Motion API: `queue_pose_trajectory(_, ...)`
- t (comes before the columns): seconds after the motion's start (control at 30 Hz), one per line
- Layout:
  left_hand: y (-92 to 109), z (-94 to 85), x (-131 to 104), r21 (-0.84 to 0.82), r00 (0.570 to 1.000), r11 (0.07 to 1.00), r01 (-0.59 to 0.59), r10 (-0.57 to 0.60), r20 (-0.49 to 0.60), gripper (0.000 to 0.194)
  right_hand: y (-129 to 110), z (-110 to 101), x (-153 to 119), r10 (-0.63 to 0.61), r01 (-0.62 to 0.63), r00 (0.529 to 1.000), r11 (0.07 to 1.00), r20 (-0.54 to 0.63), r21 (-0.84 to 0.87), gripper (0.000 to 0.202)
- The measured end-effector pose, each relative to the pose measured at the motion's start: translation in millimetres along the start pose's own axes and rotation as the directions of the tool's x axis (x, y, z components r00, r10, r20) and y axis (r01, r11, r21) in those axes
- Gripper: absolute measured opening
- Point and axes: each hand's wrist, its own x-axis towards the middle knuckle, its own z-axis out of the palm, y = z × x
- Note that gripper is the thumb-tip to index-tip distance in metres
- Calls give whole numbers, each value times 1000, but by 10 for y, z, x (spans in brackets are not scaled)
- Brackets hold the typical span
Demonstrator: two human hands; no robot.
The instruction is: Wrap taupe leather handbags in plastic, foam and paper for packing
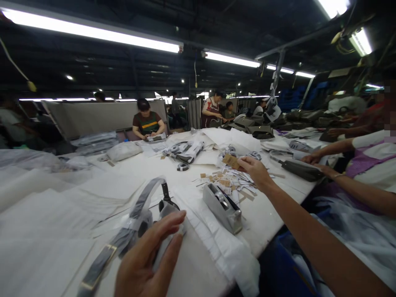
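My right hand [253, 170] reaches over the table and pinches a small brown card tag [231, 161] between thumb and fingers. Below it lies a loose pile of white and brown tags [227, 179]. My left hand [151, 255], close to the camera, curls its thumb and fingers around the edge of a grey bag [168, 204], much of which the hand hides. A strap [144, 198] in clear wrapping and a dark strap with a gold buckle [100, 264] lie by that hand. Between my hands stands a grey tape dispenser [221, 208].
White sheets [46, 231] cover the left side. A white plastic bag stack [213, 243] hangs over the near edge. Wrapped straps [185, 150] lie mid-table. At right a co-worker's hands [318, 161] handle a dark bag [301, 170]; a blue bin [291, 264] stands below.
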Motion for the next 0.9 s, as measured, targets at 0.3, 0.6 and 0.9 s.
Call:
queue_pose_trajectory(0.3,-138,491,422,-11,963,968,-251,250,103,40,-778,325,-914,-14,-21,929,996,369,89,35)
queue_pose_trajectory(0.6,-168,294,392,131,970,966,-225,209,126,16,-930,443,-1373,-415,487,868,816,271,-312,20)
queue_pose_trajectory(0.9,-237,86,381,-236,987,972,13,26,158,22,-887,401,-1438,-426,377,905,786,12,-490,17)
